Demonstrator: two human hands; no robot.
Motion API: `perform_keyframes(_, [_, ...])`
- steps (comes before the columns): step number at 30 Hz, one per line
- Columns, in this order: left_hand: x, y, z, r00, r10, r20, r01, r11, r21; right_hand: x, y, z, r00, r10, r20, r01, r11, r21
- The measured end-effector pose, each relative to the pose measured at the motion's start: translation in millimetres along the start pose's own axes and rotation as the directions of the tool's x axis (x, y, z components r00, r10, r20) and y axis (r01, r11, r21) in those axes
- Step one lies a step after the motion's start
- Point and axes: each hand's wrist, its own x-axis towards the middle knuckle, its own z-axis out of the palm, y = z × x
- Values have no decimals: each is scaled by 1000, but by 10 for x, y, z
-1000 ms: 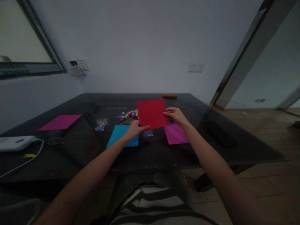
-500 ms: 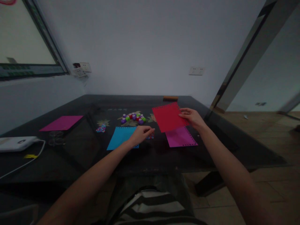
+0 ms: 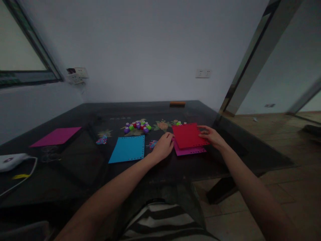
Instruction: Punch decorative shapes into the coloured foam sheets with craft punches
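Note:
A red sheet [image 3: 188,135] with punched holes is in my right hand [image 3: 212,136], pinched at its right edge. It overlaps a magenta sheet [image 3: 187,151] lying on the table. My left hand [image 3: 164,144] is at the left edge of these two sheets, its fingers bent together; what it grips, if anything, is hidden. To its left lie small colourful pieces [image 3: 152,144] and a blue sheet [image 3: 128,148] with holes along two edges. Behind the blue sheet is a cluster of purple, green and red eyeball-like pieces [image 3: 137,126].
Another magenta sheet [image 3: 56,136] lies at the left of the dark table [image 3: 85,180]. Near it are a white device [image 3: 12,161] with a cable and a clear object [image 3: 50,154]. A brown roll [image 3: 177,104] sits by the wall.
The red sheet has come down over the magenta sheet in my right hand. My left hand has moved right, away from the blue sheet to the edge of the red and magenta sheets.

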Motion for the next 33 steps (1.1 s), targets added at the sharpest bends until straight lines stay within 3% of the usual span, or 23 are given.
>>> perform_keyframes(7, [-66, -186, 149, 999, 35, 29, -35, 999, -14, 0, 29, -15, 999, 26, 46, -21, 995, -102])
perform_keyframes(16, [-91, -85, 210, 987, 3, 161, -16, 997, 80, 1, 50, 47, 998, 43, 35, -38, 991, -128])
perform_keyframes(33, [-78, -99, 226, 981, -17, 195, -6, 993, 118, 25, 92, 33, 998, 41, 45, -34, 989, -143])
